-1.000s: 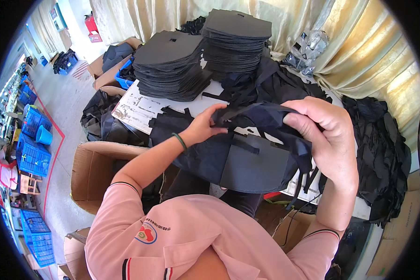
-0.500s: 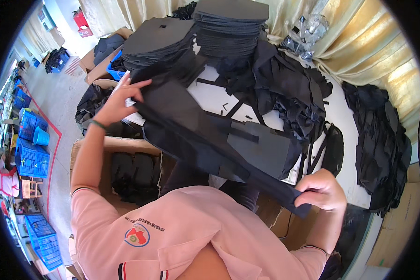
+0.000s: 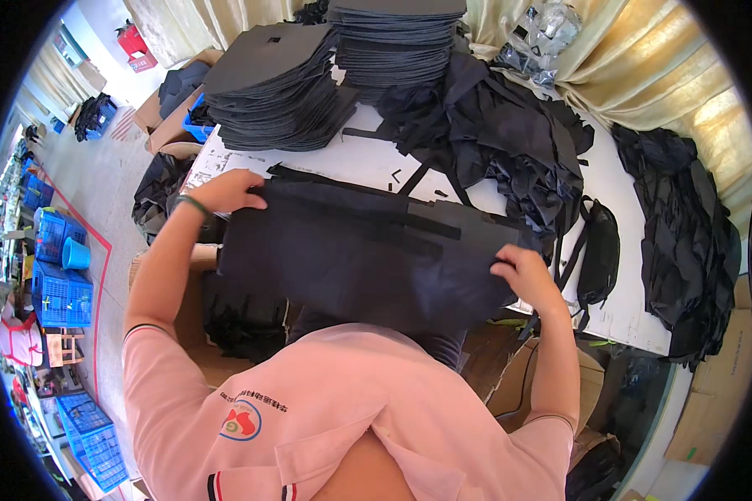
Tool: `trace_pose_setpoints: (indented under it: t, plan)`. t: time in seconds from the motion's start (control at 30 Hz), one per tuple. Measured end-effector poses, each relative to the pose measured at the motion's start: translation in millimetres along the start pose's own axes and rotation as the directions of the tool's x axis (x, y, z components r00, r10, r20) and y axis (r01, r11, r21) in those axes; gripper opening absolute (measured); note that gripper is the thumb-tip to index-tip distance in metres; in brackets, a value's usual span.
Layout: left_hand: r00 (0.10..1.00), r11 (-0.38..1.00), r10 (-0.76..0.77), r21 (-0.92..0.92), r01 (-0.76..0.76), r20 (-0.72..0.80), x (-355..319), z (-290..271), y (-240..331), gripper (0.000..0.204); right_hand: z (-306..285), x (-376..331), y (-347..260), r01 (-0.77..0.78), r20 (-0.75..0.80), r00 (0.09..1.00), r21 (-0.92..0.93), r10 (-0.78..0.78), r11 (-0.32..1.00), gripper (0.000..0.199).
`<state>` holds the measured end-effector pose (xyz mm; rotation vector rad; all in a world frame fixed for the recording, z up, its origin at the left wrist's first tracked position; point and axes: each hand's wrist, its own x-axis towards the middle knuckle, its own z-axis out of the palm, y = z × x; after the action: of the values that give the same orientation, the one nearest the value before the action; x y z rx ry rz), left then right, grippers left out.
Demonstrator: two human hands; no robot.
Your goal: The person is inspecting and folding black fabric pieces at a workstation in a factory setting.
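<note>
A wide black fabric panel [image 3: 351, 259] is stretched between my two hands over the near edge of the white table. My left hand [image 3: 236, 190] pinches its upper left corner between thumb and fingers. At the right end, my right hand [image 3: 522, 274] pinches the panel's edge. Behind the fabric a dark grey flat piece [image 3: 486, 227] shows in part, with black straps [image 3: 430, 224] along the top. The rest of that piece is hidden by the panel.
Tall stacks of dark grey sheets [image 3: 267, 88] stand at the back of the white table [image 3: 368, 159]. Heaped black fabric [image 3: 510, 142] lies right of them. A small black pouch [image 3: 597, 255] lies at the right. A cardboard box [image 3: 194, 321] with black pieces stands below left.
The black panel was slanted and twisted between my hands; now it hangs broad and nearly level. My left hand came down and my right hand moved up and inward.
</note>
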<state>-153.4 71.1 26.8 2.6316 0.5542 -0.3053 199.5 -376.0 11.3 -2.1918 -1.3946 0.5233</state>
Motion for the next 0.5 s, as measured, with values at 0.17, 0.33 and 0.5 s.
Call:
trace_pose_setpoints:
  t: [0.17, 0.33, 0.5]
  plan:
    - [0.997, 0.999, -0.002, 0.034, 0.005, -0.081, 62, 26, 4, 0.039, 1, 18, 5, -0.147, -0.231, 0.972, -0.424, 0.050, 0.893, 0.020]
    - [0.999, 0.999, -0.050, 0.002, 0.050, -0.001, 82, 32, 11, 0.046, 33, 22, -23, 0.023, -0.332, 0.919, -0.492, -0.212, 0.870, 0.053]
    - [0.996, 0.995, -0.057, -0.078, 0.062, 0.065, 78, 33, -7, 0.039, 82, 24, -35, 0.305, 0.189, 0.951, -0.422, -0.246, 0.854, 0.090]
